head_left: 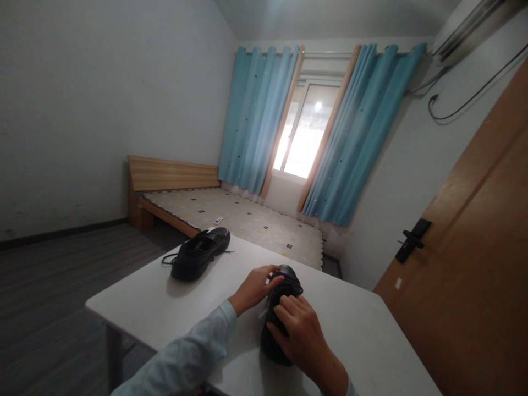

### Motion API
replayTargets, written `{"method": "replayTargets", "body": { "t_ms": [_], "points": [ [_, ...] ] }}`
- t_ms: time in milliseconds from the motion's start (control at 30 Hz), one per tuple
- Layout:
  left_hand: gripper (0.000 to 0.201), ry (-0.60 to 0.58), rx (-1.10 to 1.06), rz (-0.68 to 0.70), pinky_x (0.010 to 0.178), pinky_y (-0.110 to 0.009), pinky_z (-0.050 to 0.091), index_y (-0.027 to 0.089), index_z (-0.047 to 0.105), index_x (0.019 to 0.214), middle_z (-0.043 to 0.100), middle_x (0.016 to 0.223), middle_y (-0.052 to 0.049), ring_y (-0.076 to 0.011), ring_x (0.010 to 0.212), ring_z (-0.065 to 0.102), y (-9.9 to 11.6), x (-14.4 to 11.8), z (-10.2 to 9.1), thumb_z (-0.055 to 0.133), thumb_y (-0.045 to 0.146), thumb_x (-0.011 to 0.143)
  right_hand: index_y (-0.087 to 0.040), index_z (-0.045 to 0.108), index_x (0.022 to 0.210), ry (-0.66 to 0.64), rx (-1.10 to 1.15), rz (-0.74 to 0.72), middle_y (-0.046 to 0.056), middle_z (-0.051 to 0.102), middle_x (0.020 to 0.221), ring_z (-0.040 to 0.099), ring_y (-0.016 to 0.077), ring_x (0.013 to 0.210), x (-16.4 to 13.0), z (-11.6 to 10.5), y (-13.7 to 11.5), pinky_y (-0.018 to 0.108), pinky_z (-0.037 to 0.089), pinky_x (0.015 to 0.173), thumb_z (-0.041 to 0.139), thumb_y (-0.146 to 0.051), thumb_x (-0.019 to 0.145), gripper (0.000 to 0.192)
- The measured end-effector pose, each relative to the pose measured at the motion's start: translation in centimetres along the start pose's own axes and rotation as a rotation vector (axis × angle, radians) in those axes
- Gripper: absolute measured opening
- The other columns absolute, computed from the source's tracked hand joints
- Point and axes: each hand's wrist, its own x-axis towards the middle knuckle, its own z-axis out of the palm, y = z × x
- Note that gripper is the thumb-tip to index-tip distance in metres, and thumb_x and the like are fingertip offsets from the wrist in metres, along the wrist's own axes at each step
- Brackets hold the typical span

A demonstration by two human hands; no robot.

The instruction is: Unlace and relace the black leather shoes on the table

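A black lace-up shoe (pixel 273 347) rests on the white table (pixel 346 324) in front of me, its toe pointing away. My left hand (pixel 256 287) grips it from the left near the laces, thumb and fingers closed over the front part. On the right side, my right hand (pixel 301 330) has its fingers bent over the shoe's opening, thumb against the near part. Both hands hide much of the laces and the opening. Another black shoe (pixel 192 261) sits at the table's far left, with loose lace ends sticking out; neither hand touches it.
Beyond the table stands a bed with a wooden headboard (pixel 173 173) and a patterned mattress (pixel 256 220), on which a small white remote (pixel 218 220) lies. A wooden door (pixel 466 275) with a black handle is close on the right. Blue curtains (pixel 258 121) flank the window.
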Motion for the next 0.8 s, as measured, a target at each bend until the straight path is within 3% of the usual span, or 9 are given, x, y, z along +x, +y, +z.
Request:
{"method": "replayTargets", "body": {
  "t_ms": [233, 567, 700, 800],
  "points": [
    [0.036, -0.003, 0.076, 0.045, 0.076, -0.029, 0.050, 0.021, 0.060, 0.106, 0.061, 0.102, -0.006, -0.0184, 0.088, 0.061, -0.2, -0.2, 0.3, 0.058, 0.045, 0.078, -0.021, 0.054, 0.073, -0.077, 0.053, 0.014, 0.002, 0.062, 0.077, 0.054, 0.0186, 0.071, -0.1, 0.7, 0.1, 0.031, 0.036, 0.068, 0.065, -0.027, 0.073, 0.012],
    [0.036, -0.004, 0.111, 0.031, 0.075, -0.030, 0.050, 0.023, 0.059, 0.107, 0.059, 0.104, -0.005, -0.0202, 0.090, 0.059, -0.5, -0.3, 0.7, 0.056, 0.045, 0.079, -0.020, 0.053, 0.071, -0.220, 0.245, 0.117, 0.002, 0.059, 0.074, 0.051, 0.0192, 0.072, 0.2, 1.1, 1.0, 0.029, 0.038, 0.064, 0.075, -0.036, 0.063, 0.028],
    [0.035, 0.011, 0.103, 0.041, 0.076, -0.030, 0.050, 0.022, 0.059, 0.107, 0.059, 0.106, -0.006, -0.0204, 0.090, 0.059, -0.7, -0.1, 1.0, 0.055, 0.044, 0.080, -0.019, 0.052, 0.066, -0.153, 0.483, 0.098, 0.002, 0.056, 0.071, 0.050, 0.0175, 0.068, 0.1, 0.9, 1.8, 0.028, 0.039, 0.061, 0.072, -0.050, 0.065, 0.036],
    [0.034, 0.017, 0.095, 0.056, 0.077, -0.030, 0.050, 0.021, 0.059, 0.106, 0.060, 0.105, -0.006, -0.0206, 0.091, 0.059, -0.5, -0.1, 1.0, 0.055, 0.044, 0.081, -0.019, 0.054, 0.068, 0.016, 0.686, 0.167, 0.000, 0.055, 0.066, 0.051, 0.0150, 0.064, 0.1, 0.1, 3.2, 0.026, 0.040, 0.060, 0.057, -0.050, 0.080, 0.033]
  ]
}}
